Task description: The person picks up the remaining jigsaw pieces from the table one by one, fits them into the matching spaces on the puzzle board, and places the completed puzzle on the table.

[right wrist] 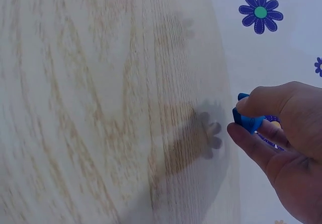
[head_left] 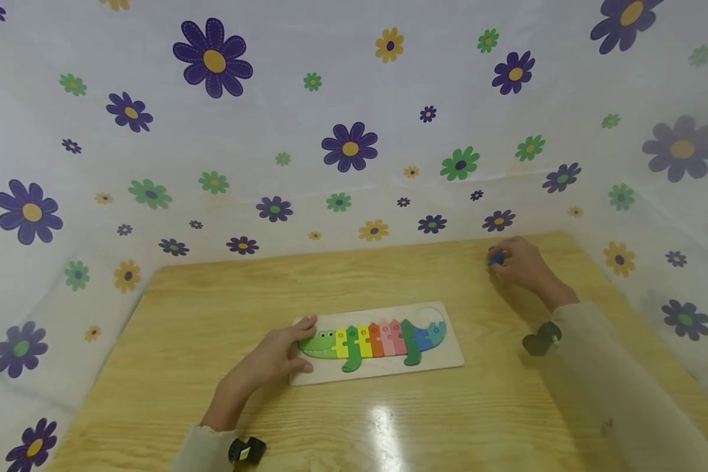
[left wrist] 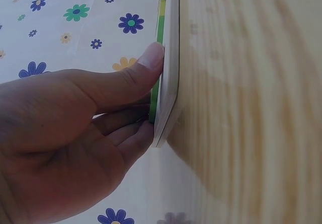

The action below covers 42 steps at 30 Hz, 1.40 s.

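Note:
An alligator puzzle board (head_left: 324, 376) of pale wood lies on the table, its colourful numbered pieces (head_left: 377, 339) joined in a row from green head to blue tail. At its left end, my left hand (head_left: 274, 354) grips the board, thumb on the near side and fingers on the far side. The left wrist view shows the thumb at the board's edge (left wrist: 171, 73) beside a green piece. Far to the right, near the table's back corner, my right hand (head_left: 522, 262) pinches a small blue puzzle piece (right wrist: 247, 121) between thumb and fingers.
The wooden table (head_left: 224, 295) carries the board near its middle. White cloth with purple, green and yellow flowers (head_left: 349, 148) stands around the back and both sides. A pale round outline (head_left: 430, 313) shows on the board above the tail.

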Each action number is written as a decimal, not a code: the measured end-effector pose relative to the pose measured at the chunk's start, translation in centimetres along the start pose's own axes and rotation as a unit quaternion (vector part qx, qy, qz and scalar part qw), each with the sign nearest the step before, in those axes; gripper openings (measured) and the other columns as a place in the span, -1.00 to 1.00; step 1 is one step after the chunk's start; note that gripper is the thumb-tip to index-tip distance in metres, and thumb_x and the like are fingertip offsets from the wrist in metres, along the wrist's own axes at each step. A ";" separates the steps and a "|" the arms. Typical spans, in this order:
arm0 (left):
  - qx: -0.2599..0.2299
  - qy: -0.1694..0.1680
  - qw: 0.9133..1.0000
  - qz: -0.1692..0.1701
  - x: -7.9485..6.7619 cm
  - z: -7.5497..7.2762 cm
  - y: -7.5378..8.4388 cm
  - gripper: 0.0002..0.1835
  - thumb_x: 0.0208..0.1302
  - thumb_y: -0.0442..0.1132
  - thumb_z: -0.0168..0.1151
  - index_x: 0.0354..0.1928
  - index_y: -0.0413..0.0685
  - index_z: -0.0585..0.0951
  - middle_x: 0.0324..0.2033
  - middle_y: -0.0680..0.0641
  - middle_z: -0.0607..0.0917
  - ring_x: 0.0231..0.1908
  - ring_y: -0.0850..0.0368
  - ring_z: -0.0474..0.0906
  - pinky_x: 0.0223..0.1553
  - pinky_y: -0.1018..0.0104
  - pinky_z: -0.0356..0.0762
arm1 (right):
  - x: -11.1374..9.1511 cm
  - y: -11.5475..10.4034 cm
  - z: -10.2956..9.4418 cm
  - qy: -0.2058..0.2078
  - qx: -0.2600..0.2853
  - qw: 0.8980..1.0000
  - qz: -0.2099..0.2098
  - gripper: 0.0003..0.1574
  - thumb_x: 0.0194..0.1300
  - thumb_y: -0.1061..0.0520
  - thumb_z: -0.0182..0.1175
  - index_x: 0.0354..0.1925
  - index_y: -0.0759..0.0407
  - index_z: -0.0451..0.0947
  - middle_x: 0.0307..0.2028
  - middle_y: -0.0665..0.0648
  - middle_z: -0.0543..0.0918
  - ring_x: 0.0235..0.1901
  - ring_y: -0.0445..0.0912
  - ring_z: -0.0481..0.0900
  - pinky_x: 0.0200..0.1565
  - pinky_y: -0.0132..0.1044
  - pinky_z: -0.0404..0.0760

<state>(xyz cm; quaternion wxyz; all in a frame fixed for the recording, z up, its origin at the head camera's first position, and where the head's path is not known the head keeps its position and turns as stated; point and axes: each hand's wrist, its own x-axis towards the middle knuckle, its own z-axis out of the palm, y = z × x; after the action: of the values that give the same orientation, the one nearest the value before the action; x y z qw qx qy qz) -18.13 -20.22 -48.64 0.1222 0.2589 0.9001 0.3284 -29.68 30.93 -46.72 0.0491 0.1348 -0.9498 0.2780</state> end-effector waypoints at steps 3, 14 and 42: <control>0.000 -0.001 1.000 -0.006 0.0 0.1 -0.1 -0.25 0.19 -0.32 0.48 0.39 -0.39 0.42 0.51 -0.24 0.25 0.52 -0.18 0.11 0.48 -0.06 0.11 | -0.1 0.0 0.1 0.001 -0.002 1.000 -0.001 -0.69 0.18 0.36 0.34 -0.10 0.53 0.65 -0.04 0.58 0.53 -0.04 0.45 0.55 -0.02 0.31 0.60; -0.009 -0.003 1.000 -0.017 0.1 0.2 0.3 -0.27 0.21 -0.33 0.47 0.40 -0.38 0.42 0.52 -0.21 0.25 0.53 -0.17 0.10 0.48 -0.06 0.13 | -1.2 0.3 0.5 0.043 0.014 0.998 -0.031 -0.76 0.19 0.34 0.39 -0.16 0.45 0.66 -0.08 0.48 0.54 -0.08 0.42 0.59 -0.05 0.25 0.65; -0.010 -0.009 1.000 -0.018 0.0 -0.2 0.4 -0.26 0.20 -0.35 0.47 0.40 -0.38 0.42 0.52 -0.22 0.25 0.53 -0.16 0.10 0.48 -0.06 0.13 | -3.8 -1.5 1.3 0.104 0.055 0.991 -0.067 -0.73 0.18 0.50 0.32 -0.09 0.49 0.66 0.02 0.50 0.59 0.01 0.45 0.57 -0.12 0.05 0.72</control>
<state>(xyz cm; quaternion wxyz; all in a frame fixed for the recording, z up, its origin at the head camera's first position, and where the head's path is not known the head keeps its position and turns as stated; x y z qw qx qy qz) -18.03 -20.04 -48.24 0.1384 0.2442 0.9002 0.3329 -25.62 29.91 -47.68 0.1587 0.1714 -0.9116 0.3384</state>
